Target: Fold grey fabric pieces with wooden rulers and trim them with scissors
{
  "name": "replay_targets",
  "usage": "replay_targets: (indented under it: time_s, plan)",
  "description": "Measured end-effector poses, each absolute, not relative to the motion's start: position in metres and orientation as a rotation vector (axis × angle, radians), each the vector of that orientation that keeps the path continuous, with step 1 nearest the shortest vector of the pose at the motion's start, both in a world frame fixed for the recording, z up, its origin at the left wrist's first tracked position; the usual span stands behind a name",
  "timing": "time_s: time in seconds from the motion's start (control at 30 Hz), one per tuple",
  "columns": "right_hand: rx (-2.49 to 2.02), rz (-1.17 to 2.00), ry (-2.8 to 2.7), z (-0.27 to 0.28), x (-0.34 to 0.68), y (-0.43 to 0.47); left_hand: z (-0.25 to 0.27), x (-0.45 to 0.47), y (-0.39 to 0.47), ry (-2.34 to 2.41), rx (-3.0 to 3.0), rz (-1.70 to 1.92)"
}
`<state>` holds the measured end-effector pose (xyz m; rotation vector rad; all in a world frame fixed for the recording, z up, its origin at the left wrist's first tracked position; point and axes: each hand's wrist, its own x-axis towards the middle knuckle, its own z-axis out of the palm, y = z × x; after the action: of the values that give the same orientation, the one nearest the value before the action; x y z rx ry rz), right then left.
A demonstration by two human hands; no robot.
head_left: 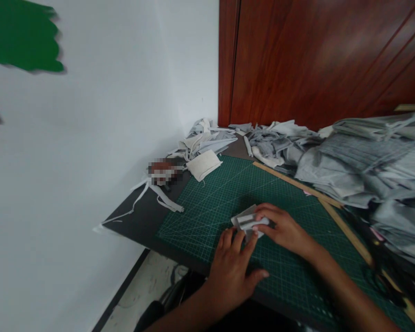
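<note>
Your left hand (233, 265) lay flat, open, touching the folded cloth piece (248, 222). Your right hand (283, 228) pinched it on the cutting mat (210, 203).

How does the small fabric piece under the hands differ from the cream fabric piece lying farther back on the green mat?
The small grey fabric piece is pressed by both hands, left hand and right hand; the cream fabric piece lies untouched. The grey one looks smaller and sits mid-mat; the cream one sits at the mat's far corner. Both lie flat.

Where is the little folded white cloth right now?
The small folded cloth piece lies on the green cutting mat, low in the head view, under the right hand and touching the left hand fingertips.
</note>
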<state>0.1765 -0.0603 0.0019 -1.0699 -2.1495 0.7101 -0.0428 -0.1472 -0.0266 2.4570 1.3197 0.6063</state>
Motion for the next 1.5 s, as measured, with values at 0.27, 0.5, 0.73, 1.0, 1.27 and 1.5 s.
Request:
replay_targets:
  time_s: [0.27,0.5,0.73,1.0,1.27,1.5]
  plan:
    - [-1.213,0.821,-1.878,-0.016,0.173,-0.05,-0.028,-0.045,-0.146,1.337,2.459,0.58]
    - [-1.233,0.826,-1.802,-0.024,0.166,-0.049,-0.031,-0.056,-0.154,1.277,2.557,0.556]
    - [-1.082,0.723,-2.139,-0.012,0.16,-0.04,-0.033,-0.062,-0.155,1.195,2.649,0.515]
    - [-1.17,0.492,-2.319,-0.006,0.15,-0.037,-0.032,-0.061,-0.156,1.206,2.644,0.54]
    - [-1.26,0.376,-2.449,0.001,0.141,-0.033,-0.031,-0.061,-0.152,1.223,2.54,0.618]
    - [-1.169,0.402,-2.504,0.004,0.146,-0.032,-0.021,-0.066,-0.119,1.379,2.006,0.935]
